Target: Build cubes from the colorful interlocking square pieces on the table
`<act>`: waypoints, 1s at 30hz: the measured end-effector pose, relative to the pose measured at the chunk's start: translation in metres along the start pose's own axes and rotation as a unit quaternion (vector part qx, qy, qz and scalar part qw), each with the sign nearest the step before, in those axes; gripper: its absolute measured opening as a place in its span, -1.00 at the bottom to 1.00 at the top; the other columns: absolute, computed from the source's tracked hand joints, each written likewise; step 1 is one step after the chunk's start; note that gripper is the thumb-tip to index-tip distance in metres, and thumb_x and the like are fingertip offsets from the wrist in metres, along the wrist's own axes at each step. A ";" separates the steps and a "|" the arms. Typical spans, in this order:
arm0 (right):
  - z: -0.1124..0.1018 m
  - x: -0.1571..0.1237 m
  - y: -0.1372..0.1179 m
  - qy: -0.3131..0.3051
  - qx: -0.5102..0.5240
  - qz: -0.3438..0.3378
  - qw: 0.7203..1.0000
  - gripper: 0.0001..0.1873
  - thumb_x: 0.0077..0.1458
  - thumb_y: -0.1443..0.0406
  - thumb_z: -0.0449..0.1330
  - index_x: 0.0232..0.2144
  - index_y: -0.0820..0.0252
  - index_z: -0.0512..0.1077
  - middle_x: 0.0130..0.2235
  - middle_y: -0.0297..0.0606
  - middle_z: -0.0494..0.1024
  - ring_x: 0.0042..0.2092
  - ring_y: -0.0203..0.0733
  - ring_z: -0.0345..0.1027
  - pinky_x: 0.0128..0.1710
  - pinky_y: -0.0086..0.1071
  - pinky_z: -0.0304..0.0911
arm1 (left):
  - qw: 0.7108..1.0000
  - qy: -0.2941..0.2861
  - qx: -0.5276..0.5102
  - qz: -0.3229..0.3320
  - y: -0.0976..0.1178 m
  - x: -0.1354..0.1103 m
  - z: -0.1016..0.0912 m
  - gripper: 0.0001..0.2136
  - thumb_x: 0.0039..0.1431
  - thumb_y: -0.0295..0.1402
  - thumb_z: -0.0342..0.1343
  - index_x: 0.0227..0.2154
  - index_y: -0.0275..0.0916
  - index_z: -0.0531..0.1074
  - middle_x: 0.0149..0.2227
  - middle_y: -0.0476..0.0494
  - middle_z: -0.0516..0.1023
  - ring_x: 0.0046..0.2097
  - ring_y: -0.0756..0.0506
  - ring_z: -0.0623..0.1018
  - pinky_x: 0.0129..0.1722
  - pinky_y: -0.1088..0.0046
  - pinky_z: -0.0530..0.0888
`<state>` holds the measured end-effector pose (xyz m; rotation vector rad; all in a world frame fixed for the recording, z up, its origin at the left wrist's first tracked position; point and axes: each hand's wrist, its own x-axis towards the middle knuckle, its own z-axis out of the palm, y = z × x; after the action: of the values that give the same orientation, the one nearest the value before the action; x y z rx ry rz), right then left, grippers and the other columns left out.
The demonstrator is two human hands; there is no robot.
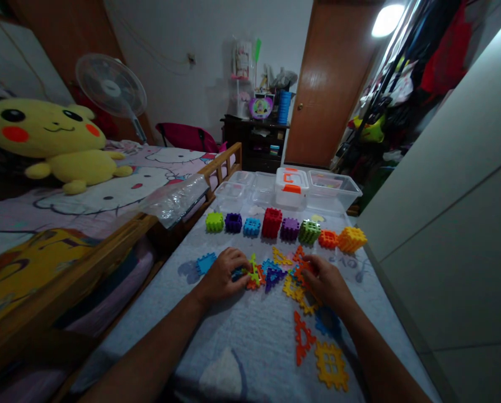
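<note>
My left hand is bent with its fingertips and thumb closed on a lime-green toothed building piece, which stands tilted over orange ones. To the right, my right hand has thumb and fingers at an orange building piece in the loose pile. Between the hands lie a purple triangle piece, a light-blue piece and a yellow triangle piece. Yellow pieces lie just below my right fingers. A blue square piece rests left of my left hand.
Behind the pile runs a row of stacked pieces, among them a red stack and a yellow stack. Farther back stand a lidded clear box and an open clear bin. A wooden bed rail borders the left side.
</note>
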<state>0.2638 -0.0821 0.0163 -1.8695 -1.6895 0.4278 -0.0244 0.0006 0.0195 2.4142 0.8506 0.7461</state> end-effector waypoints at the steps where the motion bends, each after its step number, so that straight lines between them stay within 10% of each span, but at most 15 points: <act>1: 0.001 0.000 0.001 0.012 -0.024 -0.013 1.000 -0.71 0.09 0.20 0.13 -0.15 0.16 0.48 -0.31 -0.24 0.51 -0.27 -0.14 0.41 -0.22 -0.26 0.33 | 1.000 0.017 0.003 -0.006 -0.002 0.000 -0.001 -0.93 0.10 -0.36 0.13 -0.35 -0.17 0.49 -0.27 -0.13 0.51 -0.13 -0.17 0.45 -0.04 0.23 0.37; 11: -0.001 -0.001 -0.004 0.070 -0.050 -0.104 0.991 -0.78 0.16 0.30 0.11 -0.16 0.19 0.48 -0.14 -0.10 0.48 -0.06 -0.03 0.33 0.00 -0.10 0.25 | 0.987 0.113 0.083 -0.077 -0.024 0.002 0.000 -0.90 0.10 -0.38 0.10 -0.32 -0.17 0.46 -0.22 -0.15 0.55 -0.09 -0.21 0.45 -0.01 0.16 0.37; 19: 0.015 -0.006 -0.071 -0.116 -0.071 -0.248 0.959 -0.65 0.12 0.33 0.17 -0.01 0.12 0.42 -0.01 -0.17 0.52 0.04 0.00 0.24 0.09 -0.07 0.12 | 0.983 0.117 0.109 -0.090 -0.026 0.002 0.002 -0.90 0.09 -0.40 0.10 -0.33 -0.17 0.47 -0.22 -0.16 0.56 -0.09 -0.23 0.46 -0.02 0.16 0.37; 30: 0.046 0.014 -0.106 -0.166 -0.175 -0.254 0.937 -0.86 0.21 0.36 0.11 -0.27 0.18 0.48 -0.20 -0.19 0.56 -0.05 -0.07 0.28 0.00 -0.17 0.11 | 0.962 0.212 0.145 -0.095 -0.033 -0.001 -0.015 -0.89 0.18 -0.36 0.02 -0.38 -0.17 0.44 -0.29 -0.13 0.55 -0.11 -0.21 0.47 0.01 0.20 0.35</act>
<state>0.1549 -0.0554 0.0471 -1.5504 -2.5259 0.2453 -0.0477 0.0267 0.0112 2.4026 1.4275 1.1537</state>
